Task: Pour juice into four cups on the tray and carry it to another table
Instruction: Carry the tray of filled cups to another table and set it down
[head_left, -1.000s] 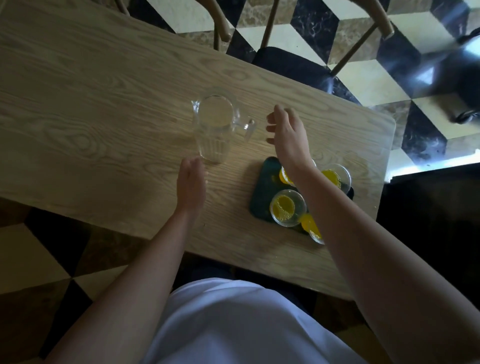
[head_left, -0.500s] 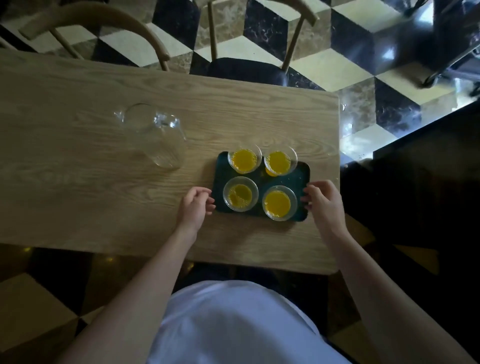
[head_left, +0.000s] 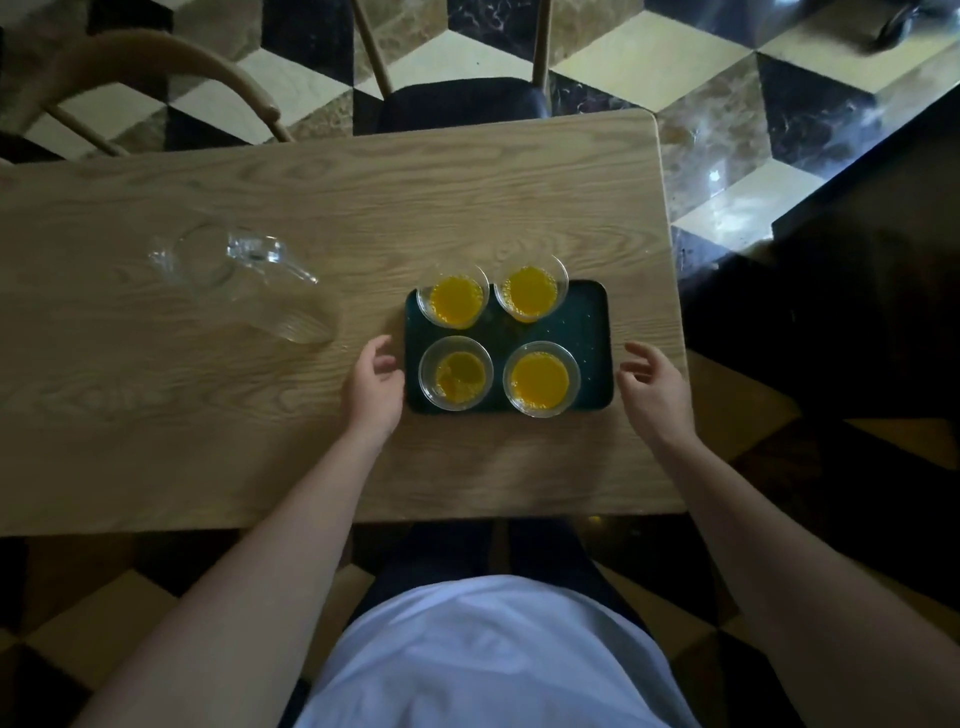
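Neither grip holds anything: the left hand (head_left: 375, 391) lies loosely curled just beside the tray's (head_left: 589, 332) left edge, and the right hand (head_left: 655, 393) hangs half-open near its right edge. The dark tray sits on the wooden surface (head_left: 415, 197) with four cups (head_left: 540, 378) of juice, so it will likely be stiff but slosh-prone and top-heavy. Take both short edges, thumbs over the rim, and lift level. The empty pitcher (head_left: 244, 283) stands well to the left.

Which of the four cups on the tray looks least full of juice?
The near-left cup, closest to the left hand. A dark patch shows through its juice, while the other three cups show unbroken yellow.
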